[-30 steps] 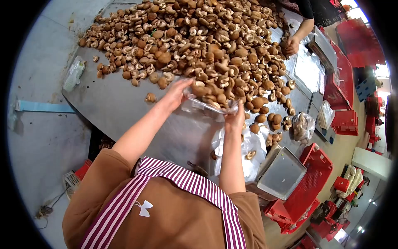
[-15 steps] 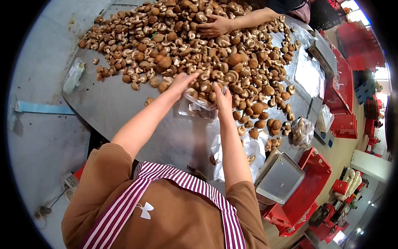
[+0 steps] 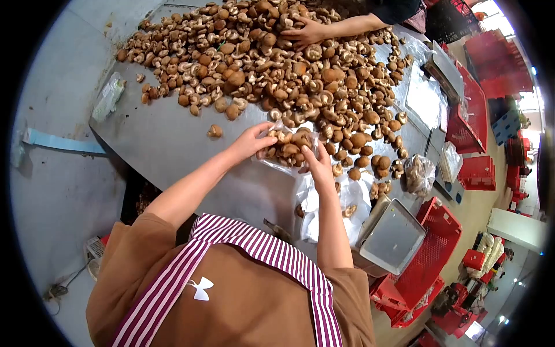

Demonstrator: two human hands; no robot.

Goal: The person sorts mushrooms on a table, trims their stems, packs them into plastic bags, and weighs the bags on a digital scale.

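A clear plastic bag point(image 3: 287, 151) filled with brown mushrooms lies between my hands at the near edge of a large mushroom pile point(image 3: 254, 63). My left hand point(image 3: 253, 142) grips the bag's left side, with its thumb over the mushrooms at the opening. On the right side, my right hand point(image 3: 317, 165) holds the bag with its fingers against mushrooms and plastic. Several mushrooms show at the bag's mouth. The metal table point(image 3: 173, 139) is under the bag and the pile.
Another person's hand point(image 3: 306, 32) rests on the pile's far side. White plastic sheets point(image 3: 338, 217), a filled bag point(image 3: 419, 174), a metal scale point(image 3: 393, 237) and a red crate point(image 3: 433, 248) are at right. A netted package point(image 3: 108, 97) lies at left.
The bag has come out of the pile towards me, and more mushrooms are in it. The other person's arm has reached across the pile since the earliest frame.
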